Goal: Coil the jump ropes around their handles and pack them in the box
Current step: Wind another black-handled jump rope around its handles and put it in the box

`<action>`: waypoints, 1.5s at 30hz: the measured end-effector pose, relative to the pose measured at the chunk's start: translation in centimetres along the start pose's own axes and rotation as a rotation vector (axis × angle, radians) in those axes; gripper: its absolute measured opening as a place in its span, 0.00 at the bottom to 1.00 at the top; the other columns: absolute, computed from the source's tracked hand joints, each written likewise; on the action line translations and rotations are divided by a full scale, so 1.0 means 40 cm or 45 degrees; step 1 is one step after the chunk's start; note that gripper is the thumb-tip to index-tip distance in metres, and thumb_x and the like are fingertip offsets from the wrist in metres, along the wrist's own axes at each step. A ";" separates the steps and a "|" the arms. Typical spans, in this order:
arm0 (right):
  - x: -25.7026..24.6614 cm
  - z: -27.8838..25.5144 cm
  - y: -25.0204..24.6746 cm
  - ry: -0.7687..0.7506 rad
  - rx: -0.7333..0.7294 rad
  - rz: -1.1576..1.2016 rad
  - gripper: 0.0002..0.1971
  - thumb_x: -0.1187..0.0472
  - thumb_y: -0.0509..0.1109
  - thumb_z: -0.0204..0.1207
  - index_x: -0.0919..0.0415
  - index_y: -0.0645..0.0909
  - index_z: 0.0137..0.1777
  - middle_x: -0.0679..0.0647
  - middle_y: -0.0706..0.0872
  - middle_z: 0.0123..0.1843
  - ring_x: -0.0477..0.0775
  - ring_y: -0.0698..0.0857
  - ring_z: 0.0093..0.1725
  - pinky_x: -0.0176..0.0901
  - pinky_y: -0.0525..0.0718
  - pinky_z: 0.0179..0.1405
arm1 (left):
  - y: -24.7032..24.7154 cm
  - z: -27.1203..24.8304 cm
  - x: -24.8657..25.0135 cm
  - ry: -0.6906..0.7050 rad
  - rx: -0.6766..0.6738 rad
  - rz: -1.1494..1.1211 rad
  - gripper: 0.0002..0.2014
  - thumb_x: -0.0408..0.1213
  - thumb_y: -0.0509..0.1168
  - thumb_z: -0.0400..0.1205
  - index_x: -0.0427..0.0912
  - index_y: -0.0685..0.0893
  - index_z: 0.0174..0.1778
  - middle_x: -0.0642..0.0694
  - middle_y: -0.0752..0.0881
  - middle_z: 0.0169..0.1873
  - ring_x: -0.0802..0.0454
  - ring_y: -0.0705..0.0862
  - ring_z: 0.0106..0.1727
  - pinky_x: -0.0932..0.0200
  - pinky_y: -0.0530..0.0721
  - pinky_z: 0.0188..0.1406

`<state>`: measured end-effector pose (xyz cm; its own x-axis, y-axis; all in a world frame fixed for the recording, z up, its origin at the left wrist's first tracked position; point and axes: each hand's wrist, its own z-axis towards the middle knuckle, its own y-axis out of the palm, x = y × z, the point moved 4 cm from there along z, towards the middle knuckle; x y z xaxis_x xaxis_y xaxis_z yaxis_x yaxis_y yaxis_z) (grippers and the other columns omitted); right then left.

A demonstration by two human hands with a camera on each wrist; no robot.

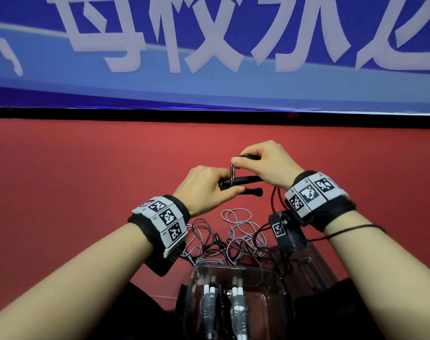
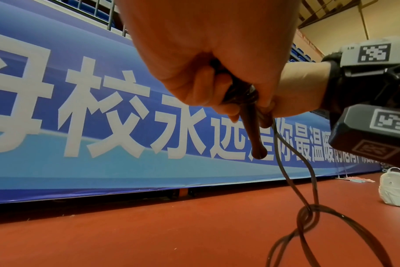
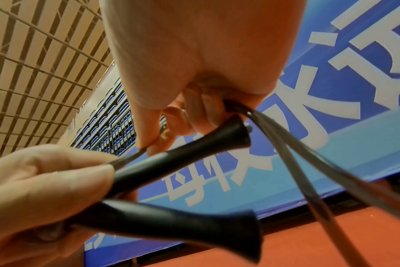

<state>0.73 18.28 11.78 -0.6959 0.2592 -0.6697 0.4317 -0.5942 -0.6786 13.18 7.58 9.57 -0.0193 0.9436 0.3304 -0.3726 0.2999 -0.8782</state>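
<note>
My left hand [image 1: 209, 187] grips two black jump-rope handles [image 1: 248, 185] side by side, their flared ends pointing right. In the right wrist view the handles [image 3: 183, 159] cross the frame below the palm. My right hand [image 1: 260, 163] pinches a loop of the dark rope [image 1: 233, 168] just above the handles; the rope [image 2: 292, 173] trails down to the floor. A clear plastic box [image 1: 270, 285] sits between my forearms and holds coiled grey ropes with white handles [image 1: 209, 298]. Loose grey and dark ropes [image 1: 243, 231] lie tangled on the floor beyond the box.
The red floor [image 1: 86, 168] stretches ahead to a blue banner [image 1: 209, 89] with large white characters. The box's clear lid [image 1: 309, 263] lies to the right of the box. A white bag [image 2: 395, 187] sits on the floor far right in the left wrist view.
</note>
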 end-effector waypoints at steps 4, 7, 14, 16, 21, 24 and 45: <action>0.019 -0.004 -0.052 0.126 0.059 -0.296 0.23 0.29 0.73 0.63 0.50 0.84 0.30 0.44 0.79 0.22 0.47 0.77 0.28 0.46 0.75 0.33 | -0.006 0.001 -0.003 0.091 0.053 -0.072 0.12 0.45 0.62 0.86 0.46 0.79 0.38 0.53 0.70 0.20 0.55 0.69 0.22 0.64 0.60 0.22; 0.047 -0.001 -0.084 0.238 0.006 -0.048 0.27 0.31 0.70 0.70 0.57 0.80 0.29 0.48 0.75 0.24 0.47 0.71 0.24 0.41 0.69 0.27 | -0.007 -0.007 0.009 0.103 0.038 -0.233 0.08 0.43 0.58 0.86 0.45 0.78 0.54 0.50 0.78 0.24 0.53 0.73 0.24 0.56 0.68 0.27; 0.137 -0.013 0.009 0.524 -0.174 0.505 0.17 0.56 0.58 0.86 0.56 0.83 0.39 0.44 0.66 0.20 0.44 0.61 0.19 0.36 0.60 0.19 | -0.023 0.022 -0.002 -0.175 0.207 -0.933 0.13 0.31 0.54 0.89 0.55 0.77 0.60 0.48 0.80 0.28 0.60 0.75 0.23 0.66 0.74 0.24; 0.117 -0.012 0.046 0.445 -0.242 0.310 0.21 0.53 0.58 0.87 0.56 0.86 0.37 0.45 0.65 0.22 0.45 0.61 0.20 0.36 0.59 0.19 | -0.015 0.036 -0.027 -0.278 0.239 -1.108 0.12 0.29 0.54 0.89 0.45 0.81 0.59 0.45 0.80 0.33 0.58 0.78 0.29 0.66 0.77 0.23; 0.052 -0.012 0.083 0.305 -0.210 0.092 0.24 0.48 0.55 0.85 0.55 0.82 0.31 0.53 0.74 0.29 0.53 0.70 0.27 0.43 0.68 0.29 | 0.001 0.047 -0.118 -0.667 0.383 -1.179 0.13 0.33 0.56 0.88 0.43 0.83 0.44 0.43 0.79 0.35 0.52 0.77 0.32 0.63 0.82 0.27; -0.017 -0.029 0.110 0.088 -0.249 -0.059 0.25 0.47 0.53 0.87 0.55 0.79 0.31 0.49 0.75 0.25 0.52 0.74 0.27 0.44 0.73 0.33 | -0.009 0.046 -0.161 -0.751 0.556 -0.964 0.18 0.46 0.57 0.88 0.45 0.82 0.34 0.48 0.81 0.29 0.59 0.78 0.21 0.52 0.84 0.34; -0.081 -0.032 0.051 -0.154 -0.071 -0.294 0.14 0.45 0.68 0.77 0.43 0.76 0.30 0.44 0.78 0.26 0.50 0.77 0.33 0.45 0.72 0.36 | 0.014 0.029 -0.131 -0.509 -0.070 0.180 0.19 0.49 0.52 0.90 0.44 0.76 0.37 0.40 0.84 0.38 0.32 0.84 0.47 0.49 0.78 0.44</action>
<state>4.59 17.19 12.17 -0.8417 0.2885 -0.4563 0.2818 -0.4861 -0.8272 11.99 2.62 7.76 -0.4288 0.8508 0.3038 -0.2906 0.1886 -0.9381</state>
